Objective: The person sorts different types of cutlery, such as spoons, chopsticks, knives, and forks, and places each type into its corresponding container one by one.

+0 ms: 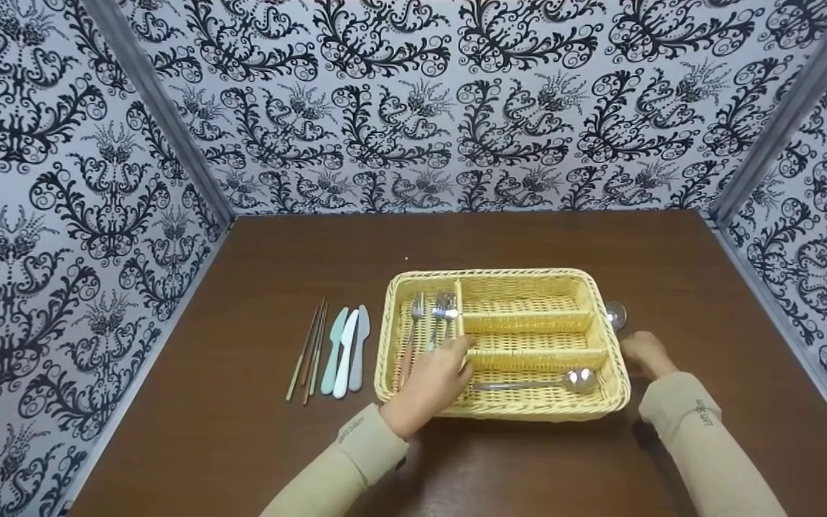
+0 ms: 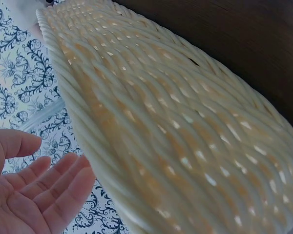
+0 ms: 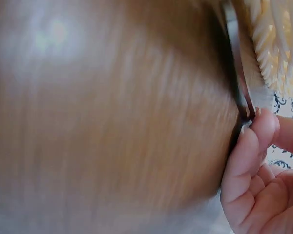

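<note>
Right hand (image 1: 645, 353) sits on the brown table (image 1: 255, 431) just right of the wicker cutlery tray (image 1: 618, 373), and much of the action is hidden. From the head view the tray's right wall covers most of the spoon (image 1: 615, 314) outside it; only the shiny bowl peeks out near the far right corner. The right wrist view is blurred, but thumb and fingertips (image 3: 256, 127) are pinching the end of a thin dark metal handle (image 3: 237, 73). That handle runs along the tray's right side, bowl end away from the person, handle end toward them.

Left hand (image 1: 431, 380) hovers over the tray's left compartment, where forks (image 1: 442, 310) lie with tines pointing away. The left wrist view shows its fingers (image 2: 49, 180) straight and close together, holding nothing.

Another spoon (image 1: 550, 382) lies crosswise in the near compartment, bowl to the right. Knives (image 1: 345, 352) and chopsticks (image 1: 309, 352) lie left of the tray.
</note>
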`<state>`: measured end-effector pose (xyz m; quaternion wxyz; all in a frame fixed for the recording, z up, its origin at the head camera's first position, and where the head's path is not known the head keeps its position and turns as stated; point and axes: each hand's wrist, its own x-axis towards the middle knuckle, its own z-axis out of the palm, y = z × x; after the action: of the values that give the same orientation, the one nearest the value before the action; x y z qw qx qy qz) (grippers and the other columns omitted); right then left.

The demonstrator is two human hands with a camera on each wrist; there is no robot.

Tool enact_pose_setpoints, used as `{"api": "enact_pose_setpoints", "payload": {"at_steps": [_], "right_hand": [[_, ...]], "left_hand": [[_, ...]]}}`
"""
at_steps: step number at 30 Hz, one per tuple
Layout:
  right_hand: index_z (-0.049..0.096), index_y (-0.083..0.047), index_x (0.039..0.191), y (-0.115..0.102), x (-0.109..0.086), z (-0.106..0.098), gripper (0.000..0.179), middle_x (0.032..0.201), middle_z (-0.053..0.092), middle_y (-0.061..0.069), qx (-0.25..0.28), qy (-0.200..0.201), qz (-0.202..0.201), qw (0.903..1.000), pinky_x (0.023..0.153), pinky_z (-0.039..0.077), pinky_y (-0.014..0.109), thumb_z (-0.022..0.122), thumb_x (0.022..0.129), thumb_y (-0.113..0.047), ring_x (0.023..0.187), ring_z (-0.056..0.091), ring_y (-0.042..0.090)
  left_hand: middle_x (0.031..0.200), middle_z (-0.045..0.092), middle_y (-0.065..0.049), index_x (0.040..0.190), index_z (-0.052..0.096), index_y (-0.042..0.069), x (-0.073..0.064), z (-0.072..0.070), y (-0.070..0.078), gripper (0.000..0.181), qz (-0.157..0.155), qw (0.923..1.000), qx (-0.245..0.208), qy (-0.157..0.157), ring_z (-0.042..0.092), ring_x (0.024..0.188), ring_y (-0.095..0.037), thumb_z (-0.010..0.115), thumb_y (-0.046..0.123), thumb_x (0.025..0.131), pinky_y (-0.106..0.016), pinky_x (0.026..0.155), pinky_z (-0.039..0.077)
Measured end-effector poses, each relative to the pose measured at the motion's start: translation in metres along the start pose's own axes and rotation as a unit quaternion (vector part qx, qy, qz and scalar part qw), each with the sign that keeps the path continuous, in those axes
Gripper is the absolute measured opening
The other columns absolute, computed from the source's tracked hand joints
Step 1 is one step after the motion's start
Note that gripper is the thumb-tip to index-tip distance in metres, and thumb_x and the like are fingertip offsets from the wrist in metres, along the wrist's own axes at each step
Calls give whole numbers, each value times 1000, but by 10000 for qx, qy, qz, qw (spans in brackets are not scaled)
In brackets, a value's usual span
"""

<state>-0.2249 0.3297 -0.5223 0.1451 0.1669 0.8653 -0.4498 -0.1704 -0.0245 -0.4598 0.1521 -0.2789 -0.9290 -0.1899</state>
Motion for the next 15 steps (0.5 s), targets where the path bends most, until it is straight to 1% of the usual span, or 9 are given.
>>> {"api": "enact_pose_setpoints", "payload": {"at_steps": [1, 3, 5, 8, 10, 12, 15], "right_hand": [[50, -2, 73, 1, -1, 0, 8, 72, 48, 7, 210, -112, 95, 9997, 57, 50, 30, 43, 77, -4, 61, 51, 17], [48, -8, 72, 2, -3, -2, 9, 70, 48, 2, 638, -350, 252, 9970, 58, 51, 29, 44, 80, -5, 59, 52, 14], [47, -11, 71, 4, -6, -4, 11, 67, 49, -1, 815, -539, 315, 9947, 57, 50, 28, 45, 81, -7, 59, 53, 12], [50, -14, 72, 7, -10, -8, 13, 64, 52, -5, 1105, -806, 358, 9900, 57, 50, 24, 48, 83, -8, 57, 54, 9], [52, -15, 71, 8, -13, -12, 13, 64, 54, -6, 1322, -946, 351, 9861, 56, 49, 22, 50, 83, -9, 56, 55, 7], [53, -15, 72, 10, -16, -18, 12, 64, 55, -7, 1494, -966, 348, 9834, 54, 49, 20, 55, 82, -10, 54, 55, 5], [53, -11, 78, 11, -22, -27, 7, 65, 57, -7, 1570, -850, 229, 9837, 52, 49, 19, 57, 83, -10, 53, 56, 4]], "left_hand": [[80, 63, -8, 107, 57, 7, 0, 0, 0, 26, 6, 10000, -36, 4, 51, 51, -14, 59, 9, 81, -21, 40, 36], [79, 63, -7, 106, 58, 6, 1, 0, 1, 25, 18, 10000, -52, 11, 52, 54, -14, 59, 10, 81, -21, 41, 37], [78, 64, -7, 106, 58, 6, 2, 0, 2, 25, 19, 10000, -85, -13, 54, 55, -14, 59, 10, 82, -22, 41, 38], [80, 64, -7, 105, 58, 6, 3, 1, 2, 24, 36, 10000, -81, -12, 53, 54, -13, 60, 10, 82, -22, 41, 38], [80, 64, -7, 106, 58, 6, 2, 1, 2, 23, -47, 9999, -137, -64, 49, 51, -12, 59, 10, 83, -21, 39, 36], [78, 63, -7, 107, 59, 6, 2, 1, 1, 23, -174, 9996, -190, -140, 46, 48, -11, 57, 10, 84, -21, 38, 34], [77, 63, -5, 106, 60, 8, 0, 1, 0, 21, -404, 9988, -196, -215, 50, 49, -12, 56, 12, 86, -24, 40, 37]]}}
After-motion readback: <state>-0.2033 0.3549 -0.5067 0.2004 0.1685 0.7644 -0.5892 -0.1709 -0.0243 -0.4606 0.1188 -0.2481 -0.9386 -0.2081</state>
